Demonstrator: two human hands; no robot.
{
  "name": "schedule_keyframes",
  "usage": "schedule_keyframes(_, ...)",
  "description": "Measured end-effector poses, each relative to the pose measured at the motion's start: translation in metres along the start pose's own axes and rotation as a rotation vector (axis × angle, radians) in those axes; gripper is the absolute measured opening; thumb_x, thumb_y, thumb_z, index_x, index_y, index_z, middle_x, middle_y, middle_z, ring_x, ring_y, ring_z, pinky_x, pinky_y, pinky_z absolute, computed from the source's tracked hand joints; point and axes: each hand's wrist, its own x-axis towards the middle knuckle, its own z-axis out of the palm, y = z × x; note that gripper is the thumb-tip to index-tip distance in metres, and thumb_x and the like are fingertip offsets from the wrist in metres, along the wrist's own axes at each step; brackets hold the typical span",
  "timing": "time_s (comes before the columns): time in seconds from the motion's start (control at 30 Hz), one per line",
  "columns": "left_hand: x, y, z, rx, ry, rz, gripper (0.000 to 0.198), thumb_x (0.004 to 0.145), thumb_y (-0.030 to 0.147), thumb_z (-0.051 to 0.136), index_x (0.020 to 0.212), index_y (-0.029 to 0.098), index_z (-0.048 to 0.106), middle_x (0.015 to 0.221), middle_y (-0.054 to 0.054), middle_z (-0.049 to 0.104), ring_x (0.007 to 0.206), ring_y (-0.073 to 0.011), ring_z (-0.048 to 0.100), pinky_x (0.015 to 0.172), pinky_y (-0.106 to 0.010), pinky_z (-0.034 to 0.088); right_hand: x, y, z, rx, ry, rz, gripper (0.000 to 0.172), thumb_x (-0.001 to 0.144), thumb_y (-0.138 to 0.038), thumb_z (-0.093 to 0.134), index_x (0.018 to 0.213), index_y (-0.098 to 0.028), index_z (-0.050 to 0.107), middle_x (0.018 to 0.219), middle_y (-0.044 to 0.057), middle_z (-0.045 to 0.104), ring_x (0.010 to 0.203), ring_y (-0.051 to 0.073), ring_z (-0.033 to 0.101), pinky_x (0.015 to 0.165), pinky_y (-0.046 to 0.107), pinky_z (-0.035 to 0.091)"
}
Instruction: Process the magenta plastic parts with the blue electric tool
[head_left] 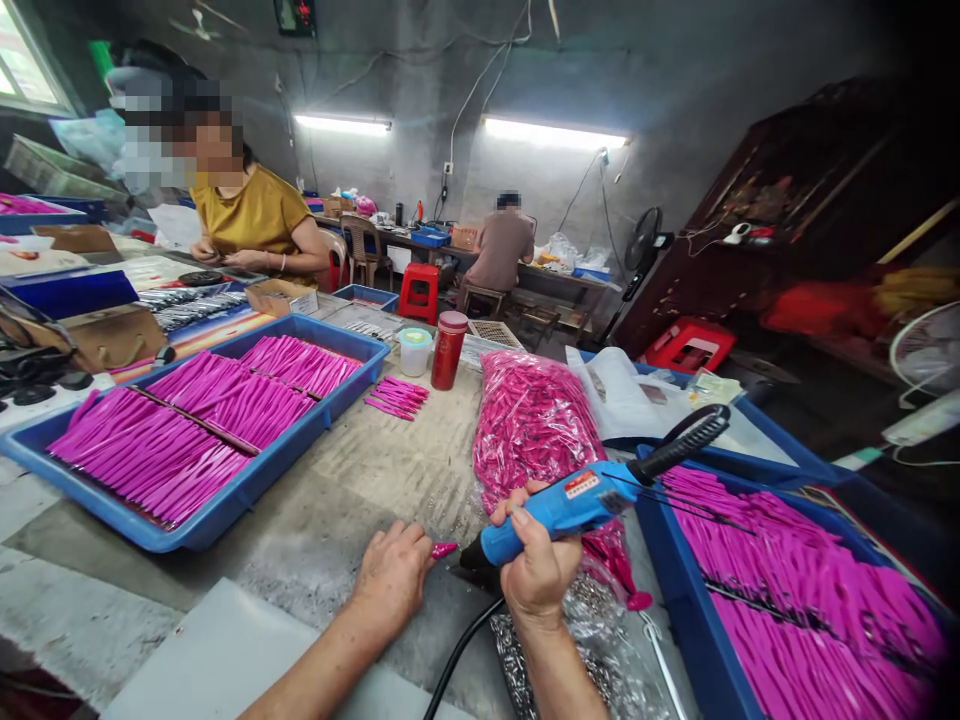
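My right hand [541, 565] is wrapped round a blue electric screwdriver [555, 508], whose black tip points down and left. At that tip lies a small glossy pink plastic piece [444, 550], pinched by the fingers of my left hand [394, 572] close to the tabletop. My left fingers hide most of the piece, and whether the driver tip touches it I cannot tell. Behind the screwdriver stands a clear bag of dark pink pieces [529, 420]. Below my right wrist, small metal parts [517, 660] lie in a clear plastic bag.
Blue trays [169, 538] of long magenta pieces stand left and right. A small magenta pile [397, 396], a red cup [450, 352] and a lidded tub [415, 352] sit further back. A black cord [465, 640] crosses the front. A person [251, 215] in yellow sits across, another beyond.
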Motion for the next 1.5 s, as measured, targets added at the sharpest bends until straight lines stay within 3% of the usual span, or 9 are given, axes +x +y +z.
schedule_keyframes(0.43,0.004,-0.016,-0.006,-0.26,0.076,-0.009,0.02,0.084,0.022,0.042,0.07,0.019,0.056,0.079,-0.001,0.056,0.081,-0.0149,0.053,0.07,-0.023,0.039,0.002,-0.002,-0.005,0.043,0.01,-0.021,0.027,0.069,-0.027,0.068,0.088,-0.015,0.053,0.067,0.0,0.056,0.049,0.014,0.053,0.05,0.026,0.043)
schedule_keyframes(0.83,-0.002,-0.012,0.004,-0.021,0.045,0.041,0.025,0.088,0.022,0.039,0.075,0.02,0.06,0.086,-0.002,0.061,0.085,-0.0169,0.053,0.073,-0.027,0.039,0.006,0.002,0.005,0.033,0.003,0.005,0.03,0.066,-0.028,0.068,0.088,-0.015,0.051,0.066,-0.001,0.055,0.047,0.015,0.053,0.048,0.026,0.043)
schedule_keyframes(1.17,-0.005,-0.006,0.0,-0.004,-0.003,0.023,0.028,0.089,0.022,0.036,0.078,0.021,0.061,0.088,-0.003,0.062,0.087,-0.0191,0.052,0.071,-0.03,0.037,0.006,0.016,0.032,-0.023,-0.071,0.025,0.027,0.063,-0.027,0.067,0.083,-0.016,0.052,0.063,-0.001,0.055,0.046,0.014,0.051,0.046,0.026,0.043)
schedule_keyframes(1.5,-0.005,-0.008,0.009,-0.043,0.046,0.039,0.026,0.089,0.02,0.036,0.077,0.021,0.06,0.086,-0.003,0.061,0.087,-0.0192,0.051,0.07,-0.031,0.035,0.005,0.019,0.037,-0.041,-0.084,0.036,0.027,0.061,-0.025,0.067,0.083,-0.016,0.054,0.062,-0.001,0.055,0.046,0.014,0.051,0.045,0.026,0.043)
